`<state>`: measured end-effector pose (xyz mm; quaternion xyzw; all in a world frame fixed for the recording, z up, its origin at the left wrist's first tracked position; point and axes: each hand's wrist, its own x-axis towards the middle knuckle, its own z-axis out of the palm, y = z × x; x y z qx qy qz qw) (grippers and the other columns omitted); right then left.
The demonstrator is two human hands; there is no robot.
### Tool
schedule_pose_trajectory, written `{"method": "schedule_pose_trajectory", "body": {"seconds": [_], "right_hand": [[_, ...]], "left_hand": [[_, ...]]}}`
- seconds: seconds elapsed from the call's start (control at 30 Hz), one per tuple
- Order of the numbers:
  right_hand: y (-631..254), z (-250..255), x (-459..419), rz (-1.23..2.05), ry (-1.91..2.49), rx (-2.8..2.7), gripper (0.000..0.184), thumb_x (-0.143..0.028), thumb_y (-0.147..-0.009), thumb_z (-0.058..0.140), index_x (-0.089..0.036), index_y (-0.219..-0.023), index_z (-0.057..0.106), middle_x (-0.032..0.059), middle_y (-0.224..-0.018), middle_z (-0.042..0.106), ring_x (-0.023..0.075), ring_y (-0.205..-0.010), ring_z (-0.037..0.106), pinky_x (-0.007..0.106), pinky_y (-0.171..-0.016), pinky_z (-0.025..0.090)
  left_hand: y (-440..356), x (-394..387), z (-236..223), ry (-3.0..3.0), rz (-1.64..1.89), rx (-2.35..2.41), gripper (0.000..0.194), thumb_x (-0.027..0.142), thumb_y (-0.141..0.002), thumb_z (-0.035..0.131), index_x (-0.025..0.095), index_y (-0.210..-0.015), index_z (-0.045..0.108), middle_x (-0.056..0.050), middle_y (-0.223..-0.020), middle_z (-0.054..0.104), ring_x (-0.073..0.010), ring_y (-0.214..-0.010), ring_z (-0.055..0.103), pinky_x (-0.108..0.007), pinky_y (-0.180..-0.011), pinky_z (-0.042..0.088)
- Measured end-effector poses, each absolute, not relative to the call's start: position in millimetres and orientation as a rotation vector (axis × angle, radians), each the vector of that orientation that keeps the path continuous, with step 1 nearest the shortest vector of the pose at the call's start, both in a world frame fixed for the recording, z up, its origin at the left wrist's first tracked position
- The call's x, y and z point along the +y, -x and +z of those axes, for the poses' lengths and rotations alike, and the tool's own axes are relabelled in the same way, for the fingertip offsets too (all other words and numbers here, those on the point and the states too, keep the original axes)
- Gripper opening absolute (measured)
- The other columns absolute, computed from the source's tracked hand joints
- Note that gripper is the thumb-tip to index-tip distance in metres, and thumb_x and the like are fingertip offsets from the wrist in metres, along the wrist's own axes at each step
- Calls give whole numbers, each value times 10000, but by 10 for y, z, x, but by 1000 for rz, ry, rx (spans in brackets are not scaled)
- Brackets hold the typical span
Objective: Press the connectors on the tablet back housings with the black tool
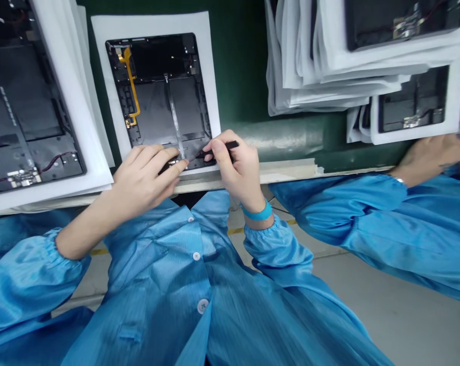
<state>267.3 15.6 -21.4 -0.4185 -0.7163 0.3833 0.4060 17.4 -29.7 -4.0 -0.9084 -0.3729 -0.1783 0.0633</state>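
The person's left hand (146,178) lies over the bottom edge of a dark tablet frame (157,86), and you cannot tell if that grip is holding on or just resting there. The right hand (233,170) makes a tight pinch on a thin black tool (230,145) with its thumb and fingers. The tool's tip is at the bottom of the frame, just beside the left fingers (172,165). The two hands cover the low end of the frame, so that part is hidden. The frame lies flat on a white foam sheet (153,23) on a green bench (241,61). A yellow ribbon cable (131,86) runs along its left side. Another dark tablet frame (24,112) sits just to the left on its own white sheet. More tablet frames (405,25) and a messy pile of white foam sheets (291,61) lie to the right. Past them, a co-worker's hand (432,157) comes in from the right, with a blue sleeve (340,208) behind it. A blue wristband (257,212) sits on the person's right wrist.
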Motion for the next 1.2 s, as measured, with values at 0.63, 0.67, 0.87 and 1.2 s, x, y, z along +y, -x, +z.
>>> {"method": "schedule_pose_trajectory", "body": {"seconds": [0.63,0.67,0.87,1.2], "right_hand": [[-2699,-224,152,960,1053,-1999,468,-570,-1222,409,-260,-1007,684,48,-926,765,255,-973,733,501,-1035,555],[-2696,-217,151,959,1055,-1998,474,-575,-1223,401,-260,-1004,680,46,-923,762,253,-968,734,497,-1032,556],[-2686,-202,148,946,1053,-1984,473,-578,-1224,402,-257,-1004,670,39,-912,752,242,-953,737,480,-1016,557],[-2688,-199,150,952,1061,-1986,478,-592,-1221,403,-260,-1008,673,39,-913,762,240,-962,748,483,-1022,573]], "left_hand": [[-147,-197,28,2865,-281,-1190,314,289,-1164,552,255,-1407,747,-124,-1412,787,-327,-1189,761,-533,-951,649],[-155,-195,42,2857,-279,-1220,302,298,-1167,553,261,-1384,759,-116,-1414,788,-328,-1194,756,-532,-943,649],[-187,-204,52,2955,-325,-1544,317,363,-1179,516,327,-1323,795,-111,-1480,748,-385,-1308,695,-640,-1028,595],[-179,-226,26,2960,-342,-1589,315,339,-1155,540,354,-1374,766,-107,-1517,720,-394,-1361,670,-654,-1071,584]]}}
